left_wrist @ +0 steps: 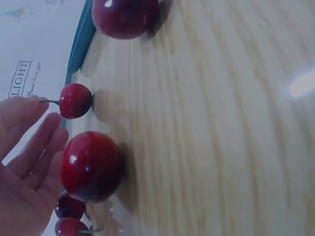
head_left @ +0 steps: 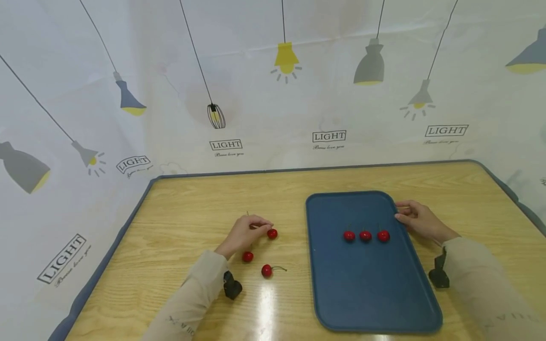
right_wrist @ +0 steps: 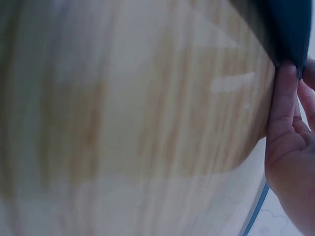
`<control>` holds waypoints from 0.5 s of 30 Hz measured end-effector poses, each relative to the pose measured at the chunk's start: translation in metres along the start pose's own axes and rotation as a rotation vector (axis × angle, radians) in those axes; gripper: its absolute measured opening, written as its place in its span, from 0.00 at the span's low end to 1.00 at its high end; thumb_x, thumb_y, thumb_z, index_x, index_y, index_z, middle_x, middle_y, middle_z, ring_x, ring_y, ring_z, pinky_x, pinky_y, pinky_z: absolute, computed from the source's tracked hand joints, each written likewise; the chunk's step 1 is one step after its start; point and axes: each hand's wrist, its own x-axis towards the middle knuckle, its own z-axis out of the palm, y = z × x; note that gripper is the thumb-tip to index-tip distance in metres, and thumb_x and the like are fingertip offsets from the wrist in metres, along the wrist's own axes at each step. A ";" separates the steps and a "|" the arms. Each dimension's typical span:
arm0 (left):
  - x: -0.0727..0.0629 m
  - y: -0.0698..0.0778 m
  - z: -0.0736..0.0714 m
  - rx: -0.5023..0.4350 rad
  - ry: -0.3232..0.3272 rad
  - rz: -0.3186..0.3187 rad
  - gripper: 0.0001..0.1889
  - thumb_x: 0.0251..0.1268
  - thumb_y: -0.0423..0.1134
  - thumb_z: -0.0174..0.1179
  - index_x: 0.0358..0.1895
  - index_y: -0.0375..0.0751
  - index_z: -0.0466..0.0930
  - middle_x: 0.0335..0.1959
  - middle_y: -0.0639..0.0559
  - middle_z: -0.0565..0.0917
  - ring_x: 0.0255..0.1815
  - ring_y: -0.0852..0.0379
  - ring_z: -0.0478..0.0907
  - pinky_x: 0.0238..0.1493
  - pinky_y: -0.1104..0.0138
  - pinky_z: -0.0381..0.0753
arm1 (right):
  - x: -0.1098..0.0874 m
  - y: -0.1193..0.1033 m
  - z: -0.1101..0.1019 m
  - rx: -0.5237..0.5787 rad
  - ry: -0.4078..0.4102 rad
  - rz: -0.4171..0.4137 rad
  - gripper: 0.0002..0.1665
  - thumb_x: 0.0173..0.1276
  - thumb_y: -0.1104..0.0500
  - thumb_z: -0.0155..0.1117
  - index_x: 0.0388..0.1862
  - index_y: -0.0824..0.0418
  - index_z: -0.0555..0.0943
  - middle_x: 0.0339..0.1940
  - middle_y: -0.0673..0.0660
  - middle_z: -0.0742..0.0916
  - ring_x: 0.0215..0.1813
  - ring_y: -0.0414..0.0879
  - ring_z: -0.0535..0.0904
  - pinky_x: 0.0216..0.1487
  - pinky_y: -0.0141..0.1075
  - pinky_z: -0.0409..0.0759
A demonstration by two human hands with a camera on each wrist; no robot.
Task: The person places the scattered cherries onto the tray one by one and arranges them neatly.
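Printed on wall covering [head_left: 264, 111], beyond left hand [head_left: 242, 235] and right hand [head_left: 423, 224]: LIGHT, boxed, repeated. Printed on left sleeve [head_left: 198, 279], behind grip: letters, unclear. Pinched by stem between left thumb and finger: 1 cherry [head_left: 272, 234], just past fingertips. On table [head_left: 192, 199], near left wrist: 2 loose cherries [head_left: 267, 271]. On tray [head_left: 367, 284], between hands: 3 cherries in row [head_left: 365, 236]. Held between right thumb and fingers: tray rim.

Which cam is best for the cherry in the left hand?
Left wrist: the cherry shows clearly there, with its green stem pinched by the left hand. Head shows that cherry only small, by the fingertips. Right wrist doesn't show it.
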 end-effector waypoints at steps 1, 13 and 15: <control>0.000 0.001 0.001 -0.004 0.001 -0.006 0.11 0.61 0.44 0.56 0.41 0.46 0.82 0.41 0.56 0.80 0.40 0.58 0.75 0.42 0.63 0.73 | 0.000 0.000 0.000 0.002 -0.001 0.000 0.30 0.68 0.60 0.49 0.61 0.78 0.56 0.47 0.74 0.73 0.38 0.35 0.74 0.36 0.34 0.77; 0.006 0.004 0.012 -0.030 -0.013 0.020 0.10 0.61 0.40 0.56 0.41 0.41 0.82 0.37 0.54 0.82 0.42 0.58 0.76 0.46 0.62 0.72 | -0.001 0.000 -0.001 0.018 -0.007 0.008 0.31 0.69 0.58 0.49 0.61 0.77 0.56 0.48 0.74 0.73 0.37 0.32 0.74 0.38 0.34 0.77; 0.007 0.004 0.013 -0.033 -0.026 0.035 0.10 0.61 0.40 0.55 0.41 0.41 0.82 0.35 0.54 0.83 0.40 0.59 0.77 0.44 0.63 0.73 | -0.002 -0.001 -0.001 0.022 -0.010 0.005 0.31 0.69 0.58 0.48 0.61 0.77 0.55 0.48 0.74 0.73 0.37 0.32 0.74 0.38 0.34 0.77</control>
